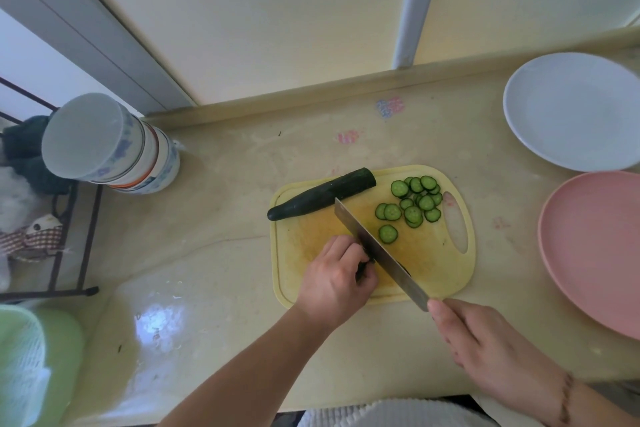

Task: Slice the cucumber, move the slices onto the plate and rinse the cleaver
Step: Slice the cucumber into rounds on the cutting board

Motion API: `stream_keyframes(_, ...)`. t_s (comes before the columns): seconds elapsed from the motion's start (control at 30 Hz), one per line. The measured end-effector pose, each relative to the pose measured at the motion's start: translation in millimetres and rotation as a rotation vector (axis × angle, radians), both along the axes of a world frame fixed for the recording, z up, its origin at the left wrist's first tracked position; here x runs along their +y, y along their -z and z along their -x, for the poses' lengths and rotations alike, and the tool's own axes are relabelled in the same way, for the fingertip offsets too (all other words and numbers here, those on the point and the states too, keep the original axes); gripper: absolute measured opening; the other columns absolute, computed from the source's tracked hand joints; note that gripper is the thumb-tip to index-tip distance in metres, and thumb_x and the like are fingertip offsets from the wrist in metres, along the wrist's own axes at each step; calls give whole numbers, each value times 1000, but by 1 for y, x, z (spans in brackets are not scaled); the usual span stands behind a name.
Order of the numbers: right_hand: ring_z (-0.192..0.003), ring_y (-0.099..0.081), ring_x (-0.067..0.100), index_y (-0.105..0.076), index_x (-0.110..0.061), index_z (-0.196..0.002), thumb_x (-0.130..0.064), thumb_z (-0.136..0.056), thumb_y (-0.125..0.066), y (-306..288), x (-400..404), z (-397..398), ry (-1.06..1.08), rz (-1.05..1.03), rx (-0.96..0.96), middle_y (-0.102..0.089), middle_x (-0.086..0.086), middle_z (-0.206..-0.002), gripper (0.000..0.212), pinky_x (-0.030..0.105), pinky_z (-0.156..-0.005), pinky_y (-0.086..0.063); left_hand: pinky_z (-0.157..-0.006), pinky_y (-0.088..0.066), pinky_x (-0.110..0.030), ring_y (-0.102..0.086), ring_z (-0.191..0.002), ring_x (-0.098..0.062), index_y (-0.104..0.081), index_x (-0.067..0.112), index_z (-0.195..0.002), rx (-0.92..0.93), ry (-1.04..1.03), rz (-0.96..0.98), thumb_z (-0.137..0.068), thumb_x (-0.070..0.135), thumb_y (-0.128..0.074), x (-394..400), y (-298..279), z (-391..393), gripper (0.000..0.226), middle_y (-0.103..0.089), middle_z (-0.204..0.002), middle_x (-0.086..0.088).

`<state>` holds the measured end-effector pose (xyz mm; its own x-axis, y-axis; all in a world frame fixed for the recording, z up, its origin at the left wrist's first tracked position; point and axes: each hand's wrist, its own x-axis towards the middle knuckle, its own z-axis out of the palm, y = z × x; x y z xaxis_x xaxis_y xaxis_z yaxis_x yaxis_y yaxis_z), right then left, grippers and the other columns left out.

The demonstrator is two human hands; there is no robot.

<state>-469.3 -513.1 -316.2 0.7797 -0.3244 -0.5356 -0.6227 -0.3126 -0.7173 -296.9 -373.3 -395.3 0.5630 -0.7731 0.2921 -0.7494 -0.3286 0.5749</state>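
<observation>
Cucumber piece, dark green (367,262), pinched under the curled left hand (337,282) beside the steel cleaver (379,251), whose handle the right hand (485,336) grips. Round slices (414,203) lie on the yellow plastic board (433,260); the uncut dark half (322,194) farther back. White plate (568,111) beyond.

A home kitchen. A beige stone desk (221,218) runs along a pale wall and carries a yellow cutting board (433,253) with cucumber slices (414,204), a stack of bowls (114,146), a white plate (571,111) and a pink plate (595,246). A dark wire rack (69,218) stands at the left.
</observation>
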Motion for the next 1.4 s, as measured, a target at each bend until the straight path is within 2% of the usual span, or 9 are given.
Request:
stream_keyframes(0.17,-48,-32,8,-35,-16,-63,-77,-79,-25,-1,1,1,-9,12,4,-36,-4,-50,65,35,-53,-32,-59,-51,-29,-55,-79,-17,-60,9,-77,9,-9,1,-81,15,-64,0,2,0,9,-58,-85,-2)
stream_keyframes(0.4,-47,-37,8,-41,-15,-63,-66,-85,-24,3,6,-8,-30,49,26,-41,-4,-49,58,27,-51,-35,-59,-49,-23,-55,-79,-15,-61,9,-77,9,-14,2,-81,17,-61,-1,0,0,9,-58,-84,-2)
stream_keyframes(0.67,-48,-41,6,-44,-20,-64,-66,-85,-19,19,3,-21,-94,103,56,-44,-6,-53,56,23,-52,-37,-60,-50,-26,-54,-79,-16,-61,8,-78,0,-14,-1,-80,12,-66,0,1,1,7,-59,-85,-3)
stream_keyframes(0.83,-49,-41,8,-45,-18,-65,-75,-84,-12,18,-20,-18,-118,119,99,-45,-2,-56,68,34,-57,-47,-59,-48,-23,-53,-78,-15,-60,9,-76,-2,-16,-12,-78,7,-73,0,0,1,13,-58,-84,-2)
stream_keyframes(0.97,-47,-38,8,-42,-18,-63,-78,-81,-11,12,-44,-16,-91,142,107,-40,-2,-54,70,28,-54,-41,-56,-49,-28,-53,-77,-16,-60,10,-77,-45,-2,-28,-82,10,-68,1,0,1,10,-58,-85,-1)
stream_keyframes(1.1,-46,-39,7,-45,-17,-64,-72,-78,-20,8,-58,-14,-206,212,103,-44,-3,-53,62,24,-49,-36,-52,-48,-32,-52,-74,-17,-60,14,-80,-127,-9,-115,-85,17,-64,0,-5,1,7,-60,-86,2)
stream_keyframes(1.2,-44,-43,7,-49,-22,-66,-79,-79,-18,2,-67,-8,-313,319,89,-48,-4,-51,66,22,-46,-34,-58,-50,-33,-53,-78,-18,-62,18,-86,-137,8,-205,-86,24,-64,2,-12,6,6,-59,-88,5)
stream_keyframes(1.27,-47,-49,7,-48,-28,-71,-78,-78,-18,-8,-71,-4,-379,424,119,-54,-3,-56,59,19,-46,-36,-64,-52,-33,-55,-83,-18,-63,20,-91,-120,28,-217,-88,28,-63,7,-15,9,9,-60,-93,5)
stream_keyframes(1.4,-57,-56,5,-41,-33,-78,-82,-74,-7,-19,-77,1,-458,604,158,-58,-3,-67,59,20,-49,-44,-78,-53,-34,-57,-97,-19,-65,18,-98,-89,5,-107,-88,27,-66,18,-13,14,13,-61,-104,5)
